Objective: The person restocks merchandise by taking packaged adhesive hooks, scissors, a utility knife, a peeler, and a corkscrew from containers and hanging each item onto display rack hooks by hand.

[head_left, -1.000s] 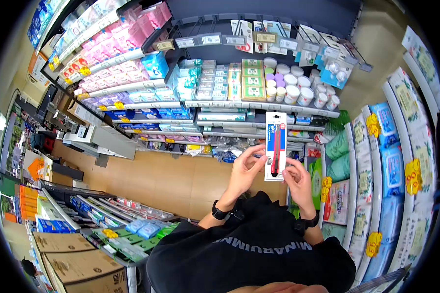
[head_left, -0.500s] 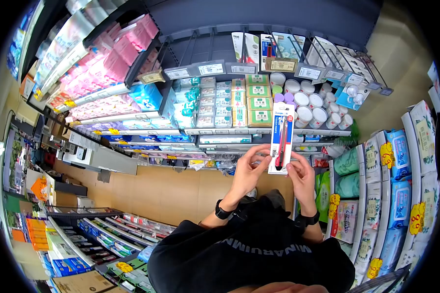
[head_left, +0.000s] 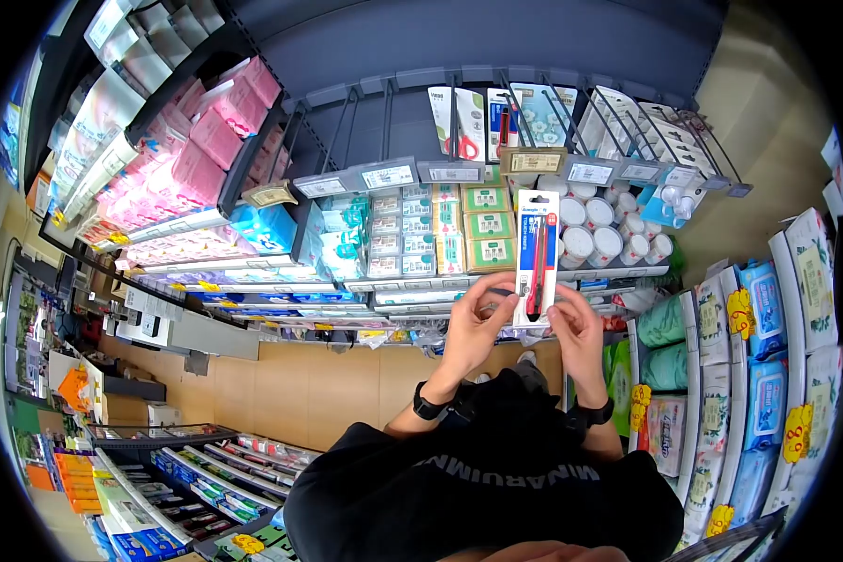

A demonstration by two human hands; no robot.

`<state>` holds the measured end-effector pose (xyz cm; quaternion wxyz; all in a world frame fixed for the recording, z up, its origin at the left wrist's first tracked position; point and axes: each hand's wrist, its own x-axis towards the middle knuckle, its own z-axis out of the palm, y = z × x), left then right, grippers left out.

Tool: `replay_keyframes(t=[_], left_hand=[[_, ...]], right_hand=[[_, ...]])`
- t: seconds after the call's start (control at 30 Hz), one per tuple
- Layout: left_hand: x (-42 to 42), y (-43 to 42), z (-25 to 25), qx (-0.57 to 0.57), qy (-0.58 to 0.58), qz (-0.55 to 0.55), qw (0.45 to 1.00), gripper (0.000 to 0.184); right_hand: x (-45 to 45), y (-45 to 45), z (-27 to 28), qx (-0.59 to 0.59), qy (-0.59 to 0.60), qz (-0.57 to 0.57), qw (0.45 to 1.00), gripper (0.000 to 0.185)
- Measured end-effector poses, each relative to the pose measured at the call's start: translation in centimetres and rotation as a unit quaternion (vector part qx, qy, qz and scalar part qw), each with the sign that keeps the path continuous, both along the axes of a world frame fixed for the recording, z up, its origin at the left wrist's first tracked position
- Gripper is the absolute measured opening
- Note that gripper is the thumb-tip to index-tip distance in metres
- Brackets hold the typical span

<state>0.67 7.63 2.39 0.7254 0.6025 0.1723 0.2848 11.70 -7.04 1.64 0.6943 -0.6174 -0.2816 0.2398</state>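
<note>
A utility knife in a blister pack (head_left: 538,258) stands upright in front of me, its red and black body showing against a blue and white card. My left hand (head_left: 479,323) pinches the pack's lower left edge, fingers curled behind it. On the lower right edge, my right hand (head_left: 576,328) grips with thumb and fingertips. Just beyond the pack are round white-lidded tubs (head_left: 601,245) and stacked green-labelled boxes (head_left: 490,225) on the shelf.
Metal hooks (head_left: 387,122) with price tags jut out above the shelf, several carrying carded goods, among them red-handled scissors (head_left: 466,147). Pink packs (head_left: 197,173) fill the left shelves. Wipes packs (head_left: 767,393) line the right rack. Tan floor (head_left: 347,384) lies below.
The view has tilted and shifted toward the shelf, so hooks and goods appear lower in the picture. Both hands still hold the packaged knife in nearly the same pose.
</note>
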Motion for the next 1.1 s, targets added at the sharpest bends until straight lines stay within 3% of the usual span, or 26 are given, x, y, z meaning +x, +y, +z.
replay_keyframes(t=[1.1], left_hand=[[4.5,4.9,0.7,0.021,-0.004,0.016,1.000,0.034]], right_hand=[[5.8,5.9,0.2,0.023,-0.008,0.017,1.000,0.033]])
